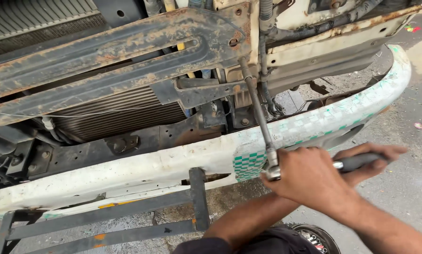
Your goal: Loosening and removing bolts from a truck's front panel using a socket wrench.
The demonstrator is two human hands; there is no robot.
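A ratchet wrench (350,163) with a black handle carries a long extension bar (258,110) that runs up to a bolt on the rusty frame near the top centre. My right hand (310,181) is closed over the ratchet head, just in front of the white bumper (140,169), which has green checkered markings. My left hand (373,160) grips the black handle to the right; its forearm passes behind my right hand. The socket end of the bar is hard to make out against the rust.
A rusty crossmember (103,51) spans the top, with a finned radiator (117,115) behind it. A dark metal guard frame (199,197) hangs below the bumper. Hoses and wiring (267,99) hang beside the bar. Wet pavement (408,188) lies at the right, with a round dark object (314,237) below.
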